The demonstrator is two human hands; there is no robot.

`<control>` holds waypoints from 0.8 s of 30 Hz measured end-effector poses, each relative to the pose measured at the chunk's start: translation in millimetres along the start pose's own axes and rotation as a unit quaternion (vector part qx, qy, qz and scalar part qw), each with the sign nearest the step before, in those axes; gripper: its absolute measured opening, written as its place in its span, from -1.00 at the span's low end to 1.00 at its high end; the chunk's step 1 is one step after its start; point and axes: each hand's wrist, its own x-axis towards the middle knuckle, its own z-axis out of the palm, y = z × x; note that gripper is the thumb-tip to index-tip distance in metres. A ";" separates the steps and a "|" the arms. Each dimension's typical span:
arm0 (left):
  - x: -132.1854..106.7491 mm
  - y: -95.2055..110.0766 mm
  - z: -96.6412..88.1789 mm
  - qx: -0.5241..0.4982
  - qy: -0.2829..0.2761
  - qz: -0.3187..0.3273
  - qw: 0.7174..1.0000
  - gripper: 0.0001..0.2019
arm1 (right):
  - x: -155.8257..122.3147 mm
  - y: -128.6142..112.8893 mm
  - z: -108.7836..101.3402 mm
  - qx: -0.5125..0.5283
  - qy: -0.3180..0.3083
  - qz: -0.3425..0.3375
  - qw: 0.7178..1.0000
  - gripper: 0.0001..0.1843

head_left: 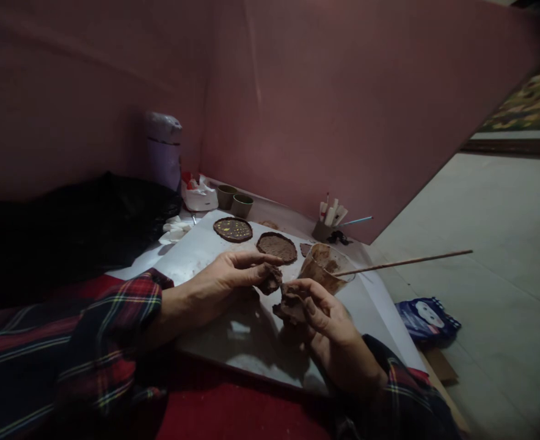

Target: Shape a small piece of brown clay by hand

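My left hand point(219, 278) pinches a small, rough lump of dark brown clay point(270, 281) between thumb and fingers. A larger, ragged clay lump point(292, 304) sits in my right hand point(336, 327), its thumb and fingers closed round it. The two lumps are held close together above a white board point(192, 253); whether they touch, I cannot tell. Beyond them on the board lie a round brown piece with yellow specks point(233, 230) and a round, raised-rim piece with a rough brown middle point(277, 247). Near my right hand stands a brown-smeared cup point(313, 266) with a long thin stick point(407, 260) leaning out.
Two small cups point(242, 206) stand at the back, near a white packet point(200, 195) and a lilac bottle point(164, 156). A holder point(322, 231) carries pens and brushes. Black plastic point(77, 223) covers the left side. A dark blue packet point(428, 321) lies at the right.
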 end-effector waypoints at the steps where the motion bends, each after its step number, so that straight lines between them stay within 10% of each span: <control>1: 0.1 -0.4 0.3 -0.002 0.006 -0.002 1.000 -0.71 | 0.4 0.8 0.0 -0.017 -0.001 -0.005 1.000 -0.66; 16: -3.9 4.9 0.0 0.205 0.020 0.060 0.977 -0.73 | 9.2 10.2 -0.5 -0.148 -0.004 -0.015 0.989 -0.60; 24: -8.7 0.7 5.0 0.437 -0.031 0.184 0.880 -0.90 | 4.3 4.4 6.2 -0.088 -0.072 -0.007 0.993 -0.51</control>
